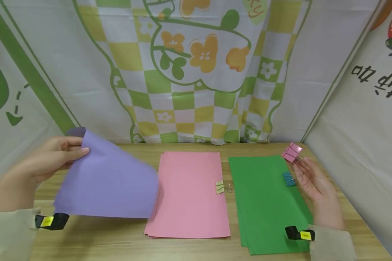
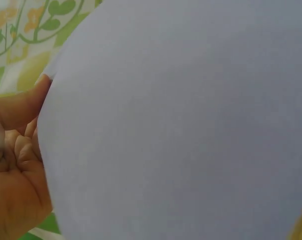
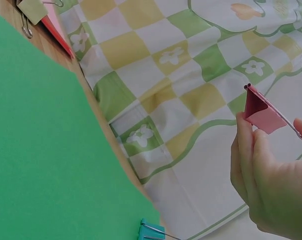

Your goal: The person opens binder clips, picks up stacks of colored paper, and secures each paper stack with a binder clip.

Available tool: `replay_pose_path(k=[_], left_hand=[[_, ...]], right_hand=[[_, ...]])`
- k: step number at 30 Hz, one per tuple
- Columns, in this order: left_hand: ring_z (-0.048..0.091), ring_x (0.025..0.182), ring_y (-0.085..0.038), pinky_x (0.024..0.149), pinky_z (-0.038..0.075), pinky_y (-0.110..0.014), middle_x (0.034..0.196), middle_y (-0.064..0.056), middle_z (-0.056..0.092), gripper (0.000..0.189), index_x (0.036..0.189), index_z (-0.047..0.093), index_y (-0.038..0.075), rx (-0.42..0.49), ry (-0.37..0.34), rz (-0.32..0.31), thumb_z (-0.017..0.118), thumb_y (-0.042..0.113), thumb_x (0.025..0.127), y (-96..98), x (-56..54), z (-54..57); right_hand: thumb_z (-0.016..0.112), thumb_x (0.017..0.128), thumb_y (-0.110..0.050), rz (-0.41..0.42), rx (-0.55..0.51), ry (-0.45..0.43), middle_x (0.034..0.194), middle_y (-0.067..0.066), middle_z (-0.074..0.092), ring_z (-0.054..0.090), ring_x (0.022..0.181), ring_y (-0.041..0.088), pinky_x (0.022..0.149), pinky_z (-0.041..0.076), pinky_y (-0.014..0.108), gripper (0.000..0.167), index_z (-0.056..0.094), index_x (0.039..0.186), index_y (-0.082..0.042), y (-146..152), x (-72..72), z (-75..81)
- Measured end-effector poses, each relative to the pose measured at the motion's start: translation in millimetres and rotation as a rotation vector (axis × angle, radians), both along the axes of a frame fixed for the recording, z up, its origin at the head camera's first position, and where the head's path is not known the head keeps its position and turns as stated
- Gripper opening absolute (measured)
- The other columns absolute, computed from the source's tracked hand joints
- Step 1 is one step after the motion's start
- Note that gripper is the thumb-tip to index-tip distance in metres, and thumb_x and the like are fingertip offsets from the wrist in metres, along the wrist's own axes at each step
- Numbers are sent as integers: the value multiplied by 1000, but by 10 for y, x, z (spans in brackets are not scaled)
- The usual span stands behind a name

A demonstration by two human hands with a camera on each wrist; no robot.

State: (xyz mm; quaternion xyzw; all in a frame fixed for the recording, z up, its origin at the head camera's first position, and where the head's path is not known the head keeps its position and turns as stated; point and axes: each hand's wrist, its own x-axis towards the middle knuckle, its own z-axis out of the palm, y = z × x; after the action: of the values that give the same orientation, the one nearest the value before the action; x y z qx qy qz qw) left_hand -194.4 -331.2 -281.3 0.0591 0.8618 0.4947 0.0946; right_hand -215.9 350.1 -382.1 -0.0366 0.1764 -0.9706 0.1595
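Observation:
My left hand [image 1: 57, 156] pinches the upper left edge of some purple paper [image 1: 111, 181], lifted and bowed above the table. In the left wrist view this paper [image 2: 180, 125] fills most of the picture, with the thumb at its edge. At the right, my right hand [image 1: 317, 181] holds a pink binder clip [image 1: 292, 152] by its wire handles. The right wrist view shows the pink clip [image 3: 264, 111] at the fingertips. A blue binder clip [image 1: 289, 179] sits on the right edge of the green paper stack [image 1: 271, 210], just below that hand.
Between the hands lies a pink paper stack [image 1: 189, 195], its right edge held by a pale yellow binder clip [image 1: 220, 187]. Everything rests on a wooden table [image 1: 124, 235]. A checkered, flowered cloth [image 1: 196, 79] hangs along the back, with white cloth at both sides.

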Motion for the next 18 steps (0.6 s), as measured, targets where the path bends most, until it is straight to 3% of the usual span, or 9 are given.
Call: replay_pose_path(k=[9,18], left_hand=[[68,78,-5,66,58,-24,92,14,74,23,108,63,30,70,68,-26,52,10,103,411,-21,109],[66,70,-8,60,55,-25,84,5,73,14,107,64,10,107,161,-91,50,10,104,771,13,151]], right_hand=[[32,107,-8,55,-84,-17,122,30,59,63,116,41,105,50,29,33,52,119,14,-14,-6,-15],[27,109,-20,155,-134,62,133,33,55,56,128,41,108,47,32,46,51,129,14,-53,-29,-27]])
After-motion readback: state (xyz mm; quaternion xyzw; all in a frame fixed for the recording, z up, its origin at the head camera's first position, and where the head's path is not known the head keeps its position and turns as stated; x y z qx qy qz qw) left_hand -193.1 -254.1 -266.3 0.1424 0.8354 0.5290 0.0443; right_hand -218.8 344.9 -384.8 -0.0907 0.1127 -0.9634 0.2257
